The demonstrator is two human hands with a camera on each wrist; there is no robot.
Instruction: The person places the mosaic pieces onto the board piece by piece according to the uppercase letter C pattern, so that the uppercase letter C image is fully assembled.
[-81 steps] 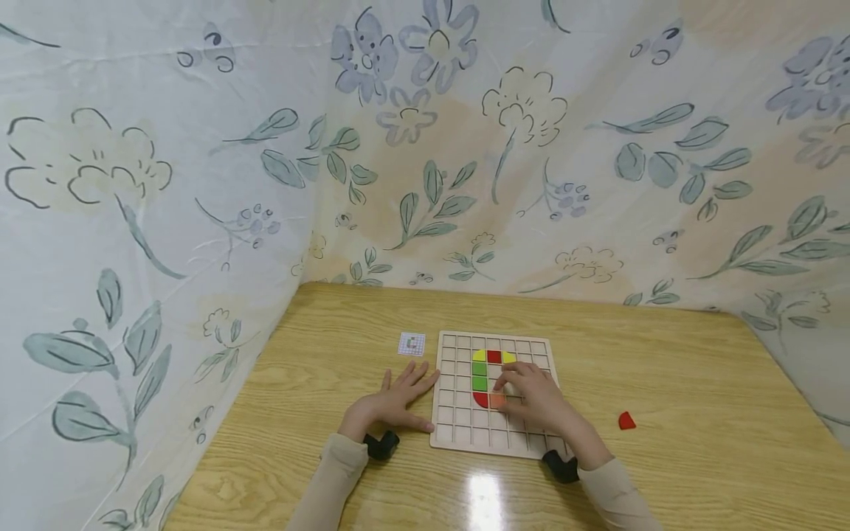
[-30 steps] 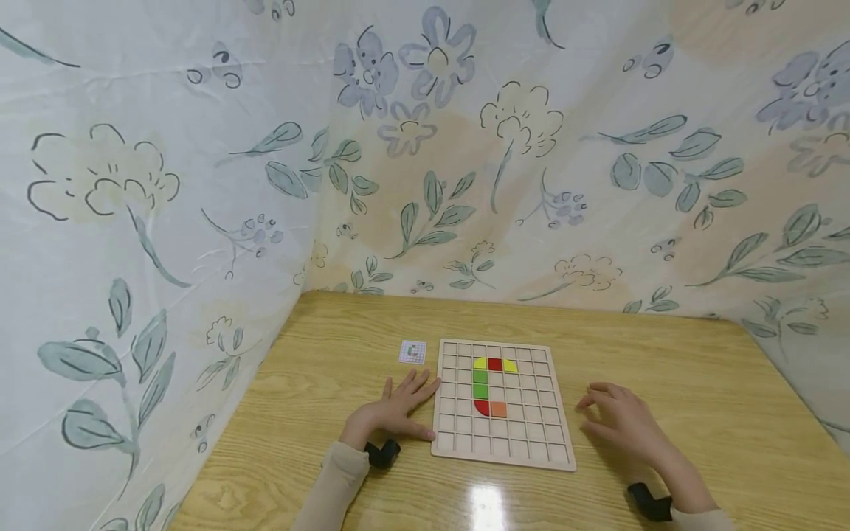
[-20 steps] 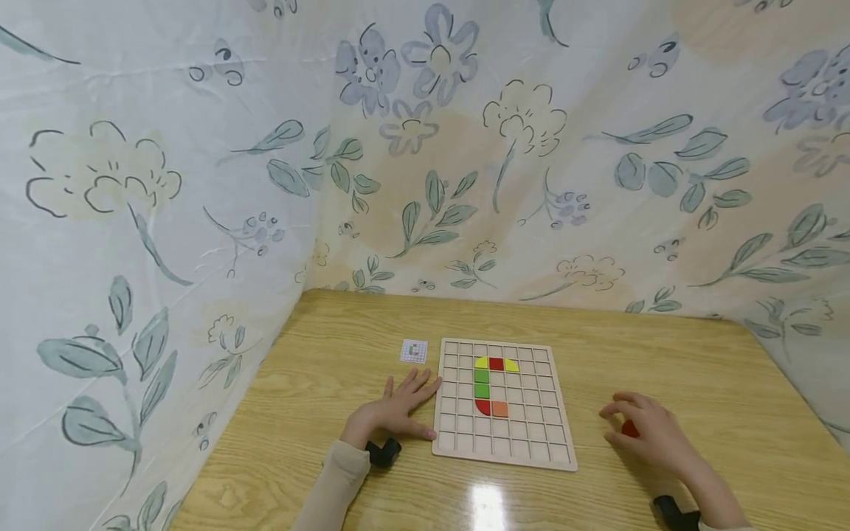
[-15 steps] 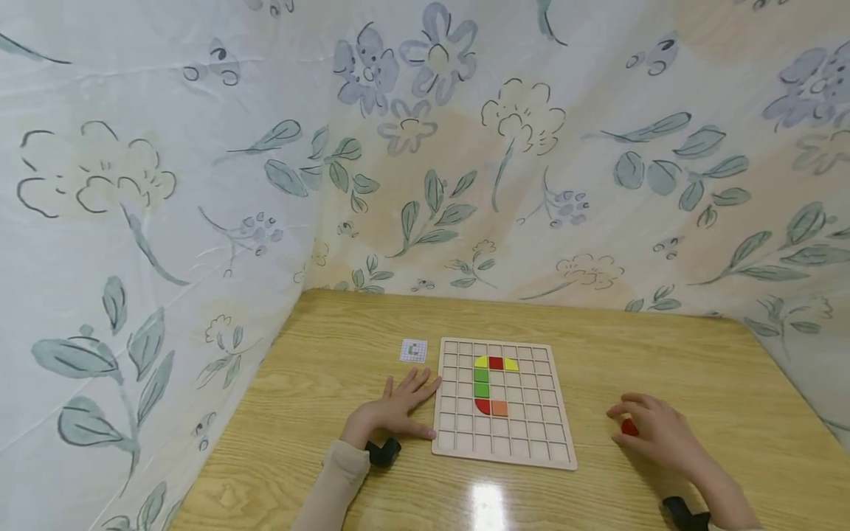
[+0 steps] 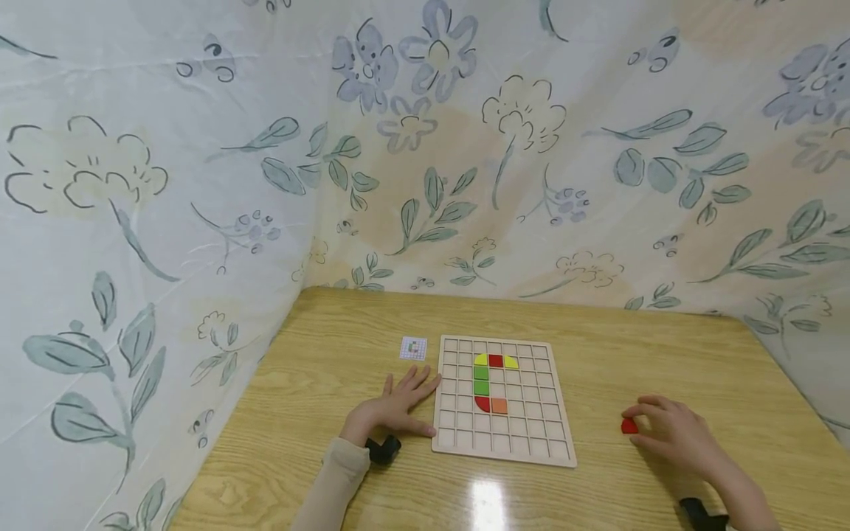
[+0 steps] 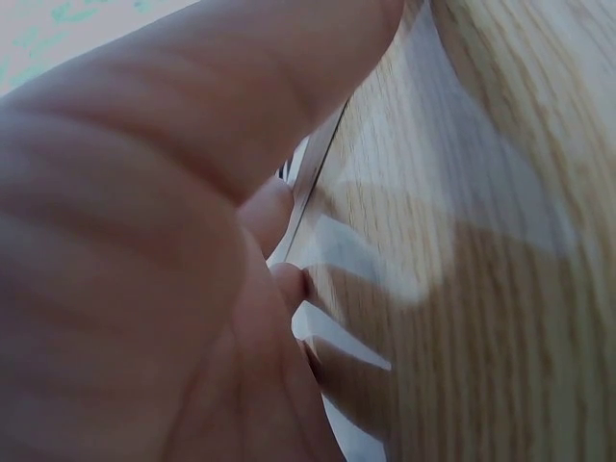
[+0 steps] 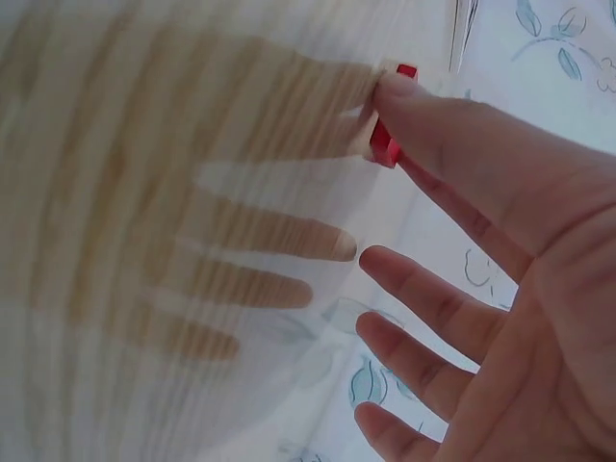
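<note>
On the table's right side, my right hand (image 5: 677, 434) pinches a red quarter-round tile (image 5: 629, 425) between thumb and index finger. The right wrist view shows the red tile (image 7: 387, 125) against the thumb, at the tabletop, with the other fingers apart from it. My left hand (image 5: 395, 409) lies with fingers spread, its fingertips and thumb tip at the left edge of a wooden grid board (image 5: 531, 435). On the board sit a red square tile (image 5: 495, 361), two yellow quarter-rounds (image 5: 510, 362), two green squares (image 5: 481, 388), a red quarter-round (image 5: 482, 404) and an orange square (image 5: 499, 405).
A small card (image 5: 413, 348) printed with a grid and a coloured pattern lies left of the board's top corner. Black wrist devices (image 5: 383, 450) are on both wrists. A floral cloth (image 5: 432, 221) stands behind and beside the wooden table (image 5: 345, 317).
My right hand has left the board, moved right to the loose red quarter-round tile and taken it between thumb and index finger. The left hand stays at the board's edge.
</note>
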